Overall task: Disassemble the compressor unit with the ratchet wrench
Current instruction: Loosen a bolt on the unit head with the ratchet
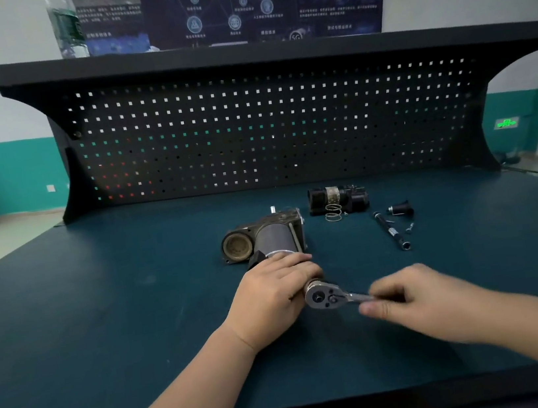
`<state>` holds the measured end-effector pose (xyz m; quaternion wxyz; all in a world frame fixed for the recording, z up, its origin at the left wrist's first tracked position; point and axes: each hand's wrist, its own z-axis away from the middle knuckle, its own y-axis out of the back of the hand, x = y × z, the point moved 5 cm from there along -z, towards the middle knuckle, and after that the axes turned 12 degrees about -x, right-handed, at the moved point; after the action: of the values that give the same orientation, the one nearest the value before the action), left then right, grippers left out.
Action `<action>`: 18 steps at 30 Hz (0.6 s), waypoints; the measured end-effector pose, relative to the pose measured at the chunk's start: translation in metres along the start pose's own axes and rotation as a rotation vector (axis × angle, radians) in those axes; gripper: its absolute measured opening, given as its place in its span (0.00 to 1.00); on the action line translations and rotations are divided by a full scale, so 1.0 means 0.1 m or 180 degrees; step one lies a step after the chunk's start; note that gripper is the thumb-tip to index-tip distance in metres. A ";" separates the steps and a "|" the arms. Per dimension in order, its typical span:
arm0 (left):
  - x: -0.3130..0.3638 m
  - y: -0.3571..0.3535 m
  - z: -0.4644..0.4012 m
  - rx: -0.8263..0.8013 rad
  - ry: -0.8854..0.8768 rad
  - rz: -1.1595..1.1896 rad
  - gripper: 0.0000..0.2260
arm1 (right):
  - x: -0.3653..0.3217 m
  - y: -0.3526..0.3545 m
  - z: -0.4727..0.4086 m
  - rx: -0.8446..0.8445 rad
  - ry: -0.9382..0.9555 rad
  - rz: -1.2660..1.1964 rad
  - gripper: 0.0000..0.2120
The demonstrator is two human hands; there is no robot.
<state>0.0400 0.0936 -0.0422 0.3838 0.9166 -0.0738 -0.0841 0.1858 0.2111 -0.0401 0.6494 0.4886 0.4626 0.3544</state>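
Holding the near end of the compressor unit (pixel 265 239) with my left hand (pixel 272 298), I keep my fingers curled over its dark round body, so that grip is closed around the casing. The unit lies on its side at the middle of the green tabletop (pixel 103 313), its round open end facing near and left, a small metal stub sticking up at its far side.

My right hand (pixel 412 301) is wrapped around the handle of the ratchet wrench (pixel 329 295), fingers folded over the shaft and thumb along the near side, a tight grip with only the shiny head showing. The head sits just right of my left fingers, at the near end of the unit; I cannot tell whether the socket under it is seated on a bolt, since my left hand hides that spot.

Farther back and to the right lies a black part with a metal band (pixel 337 198), and a wire spring (pixel 333 212) rests against its near side. Right of that are a long black extension bar (pixel 390 230) lying at a slant, a small black cap-shaped piece (pixel 401 209) and a loose screw (pixel 410 227) close beside the bar.

A black pegboard (pixel 267 128) rises at the far edge of the tabletop, with a shelf (pixel 239 49) over it carrying a plastic bottle (pixel 66 24) at the left.
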 end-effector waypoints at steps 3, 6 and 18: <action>0.01 -0.02 0.00 -0.0139 -0.0053 0.0021 0.13 | -0.12 0.35 0.00 0.0392 0.0339 0.1585 0.38; 0.02 -0.03 0.00 -0.0208 -0.0030 0.0076 0.16 | -0.40 0.69 -0.06 0.0392 0.0852 0.2876 0.33; 0.02 0.00 0.03 -0.0066 -0.0143 -0.0048 0.07 | -0.04 0.09 -0.04 0.0057 -0.0104 0.0716 0.20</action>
<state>0.0415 0.0914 -0.0446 0.3908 0.9110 -0.0746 -0.1083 0.1809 0.2112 -0.0309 0.6086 0.5489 0.3973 0.4129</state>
